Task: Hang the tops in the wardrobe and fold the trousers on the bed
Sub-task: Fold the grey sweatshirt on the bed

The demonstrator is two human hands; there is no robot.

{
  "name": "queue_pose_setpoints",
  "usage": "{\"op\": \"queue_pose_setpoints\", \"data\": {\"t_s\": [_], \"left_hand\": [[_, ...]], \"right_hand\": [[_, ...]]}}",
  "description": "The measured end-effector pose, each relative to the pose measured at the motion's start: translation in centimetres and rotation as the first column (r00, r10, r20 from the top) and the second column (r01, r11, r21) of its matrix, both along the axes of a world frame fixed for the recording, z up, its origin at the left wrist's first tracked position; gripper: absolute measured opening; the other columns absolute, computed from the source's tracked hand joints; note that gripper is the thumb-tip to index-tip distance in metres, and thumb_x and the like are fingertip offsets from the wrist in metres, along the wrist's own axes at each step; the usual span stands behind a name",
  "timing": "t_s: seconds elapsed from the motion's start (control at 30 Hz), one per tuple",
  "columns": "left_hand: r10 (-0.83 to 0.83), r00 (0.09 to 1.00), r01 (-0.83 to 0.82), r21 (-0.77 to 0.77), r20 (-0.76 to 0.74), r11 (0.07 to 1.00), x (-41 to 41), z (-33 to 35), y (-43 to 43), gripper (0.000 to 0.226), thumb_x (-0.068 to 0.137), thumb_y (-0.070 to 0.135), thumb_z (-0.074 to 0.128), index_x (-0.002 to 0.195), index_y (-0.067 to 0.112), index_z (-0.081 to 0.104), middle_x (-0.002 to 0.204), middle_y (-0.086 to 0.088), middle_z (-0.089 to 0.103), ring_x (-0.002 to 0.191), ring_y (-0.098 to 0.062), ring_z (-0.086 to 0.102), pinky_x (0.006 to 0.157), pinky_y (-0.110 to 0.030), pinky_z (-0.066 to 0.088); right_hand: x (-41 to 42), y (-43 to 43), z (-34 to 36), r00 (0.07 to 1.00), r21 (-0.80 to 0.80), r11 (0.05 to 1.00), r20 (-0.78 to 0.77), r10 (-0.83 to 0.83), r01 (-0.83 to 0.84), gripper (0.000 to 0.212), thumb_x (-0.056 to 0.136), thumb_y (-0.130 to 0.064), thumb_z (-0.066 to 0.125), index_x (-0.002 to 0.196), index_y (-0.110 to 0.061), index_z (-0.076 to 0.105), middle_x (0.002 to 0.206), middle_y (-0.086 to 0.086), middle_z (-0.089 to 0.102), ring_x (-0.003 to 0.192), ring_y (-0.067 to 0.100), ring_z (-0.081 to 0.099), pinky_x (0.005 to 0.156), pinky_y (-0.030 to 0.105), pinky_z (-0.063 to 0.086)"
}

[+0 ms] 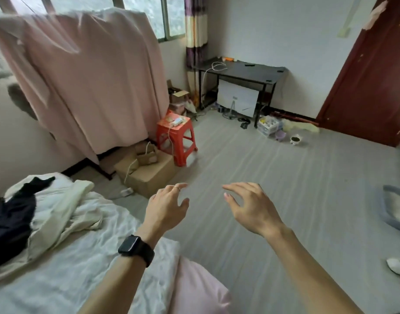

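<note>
A cream garment (58,214) lay crumpled on the bed (81,268), toward its far side. A black garment (11,218) was spread partly over it and touched it. Both were rumpled and unfolded, and I could not tell which was a top and which trousers.

Just off the bed's edge, the left hand (167,207) and right hand (251,207) hovered over the floor (285,177). Their fingers were spread and loosely bent, gripping nothing. A black watch (135,248) sat on the left wrist, above the bed's corner.

Just past the bed's far corner stood cardboard boxes (149,175), and a red stool (176,141) was beside them, farther from the bed. Beyond the bed's far end rose the wardrobe (92,75), its front hidden under a hanging pink cover. The boxes stood at its foot.

Well apart from the bed were a dark desk (239,72) and a dark red door (371,87).
</note>
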State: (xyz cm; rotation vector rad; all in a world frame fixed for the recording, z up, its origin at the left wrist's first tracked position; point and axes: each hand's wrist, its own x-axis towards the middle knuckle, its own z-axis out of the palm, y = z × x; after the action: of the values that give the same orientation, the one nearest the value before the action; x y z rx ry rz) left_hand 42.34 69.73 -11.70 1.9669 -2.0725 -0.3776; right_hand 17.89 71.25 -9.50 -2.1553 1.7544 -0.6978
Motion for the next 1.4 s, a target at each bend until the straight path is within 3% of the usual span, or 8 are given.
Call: {"op": "queue_pose_setpoints", "data": {"t_s": [0.27,0.43,0.57,0.6,0.87,1.07,1.4], "left_hand": [[0.304,0.952,-0.304,-0.015,0.023,0.953,9.2,0.6,-5.5,0.051,0.096,0.042,0.051,0.146,0.034,0.046,0.139,0.002,0.056,0.13,-0.022,0.05,0.106,-0.039,0.041],[0.528,0.848,-0.528,-0.02,0.046,0.849,13.3,0.2,-8.3,0.046,0.096,0.04,0.051,0.141,0.032,0.051,0.135,0.004,0.059,0.125,-0.02,0.054,0.103,-0.038,0.042],[0.725,0.687,-0.725,-0.025,0.047,0.688,15.7,-0.1,-12.3,0.047,0.096,0.041,0.051,0.142,0.032,0.052,0.139,0.007,0.056,0.126,-0.018,0.054,0.104,-0.037,0.043],[0.795,0.606,-0.795,-0.017,0.032,0.607,16.1,-0.2,-14.2,0.047,0.096,0.042,0.051,0.142,0.031,0.053,0.139,0.007,0.056,0.126,-0.018,0.053,0.105,-0.038,0.042],[0.961,0.267,-0.964,0.009,0.069,0.267,17.8,1.5,-18.3,0.045,0.098,0.041,0.05,0.141,0.03,0.053,0.138,0.003,0.055,0.126,-0.022,0.052,0.101,-0.038,0.043],[0.99,0.078,-0.995,0.077,0.117,0.069,19.6,1.9,-16.7,0.047,0.098,0.042,0.048,0.143,0.031,0.049,0.14,0.004,0.054,0.128,-0.023,0.05,0.102,-0.04,0.041],[0.987,-0.141,-0.99,0.018,0.081,-0.143,29.8,1.6,-14.7,0.047,0.098,0.04,0.049,0.144,0.032,0.047,0.144,0.004,0.051,0.13,-0.022,0.05,0.104,-0.037,0.042]], "right_hand": [[9.1,-14.4,0.9,0.95,-0.007,0.953,0.077,0.303,-0.303,0.032,0.098,-0.042,0.057,0.128,-0.037,0.065,0.128,-0.016,0.063,0.125,0.01,0.047,0.105,0.022,0.035],[15.0,-22.7,0.0,0.846,0.003,0.849,0.093,0.525,-0.528,0.033,0.097,-0.044,0.059,0.129,-0.038,0.065,0.128,-0.018,0.063,0.127,0.01,0.047,0.109,0.036,0.041],[19.7,-30.7,-0.7,0.695,0.021,0.696,0.073,0.715,-0.718,0.037,0.098,-0.045,0.058,0.134,-0.041,0.06,0.135,-0.018,0.058,0.132,0.007,0.04,0.11,0.032,0.039],[21.4,-33.9,-0.6,0.617,0.023,0.617,0.06,0.785,-0.787,0.038,0.097,-0.046,0.058,0.135,-0.042,0.059,0.135,-0.017,0.058,0.132,0.008,0.041,0.11,0.033,0.04],[29.8,-43.4,1.6,0.3,-0.012,0.3,-0.014,0.954,-0.954,0.04,0.098,-0.045,0.055,0.138,-0.041,0.057,0.135,-0.015,0.059,0.13,0.016,0.043,0.108,0.035,0.041],[37.4,-42.9,2.3,0.086,0.006,0.086,-0.007,0.996,-0.996,0.041,0.1,-0.044,0.052,0.141,-0.039,0.054,0.142,-0.013,0.056,0.133,0.019,0.042,0.111,0.036,0.038],[52.5,-40.4,-0.5,-0.204,0.048,-0.201,-0.075,0.976,-0.978,0.046,0.103,-0.048,0.044,0.148,-0.04,0.045,0.146,-0.012,0.053,0.135,0.017,0.042,0.109,0.031,0.035]]}}
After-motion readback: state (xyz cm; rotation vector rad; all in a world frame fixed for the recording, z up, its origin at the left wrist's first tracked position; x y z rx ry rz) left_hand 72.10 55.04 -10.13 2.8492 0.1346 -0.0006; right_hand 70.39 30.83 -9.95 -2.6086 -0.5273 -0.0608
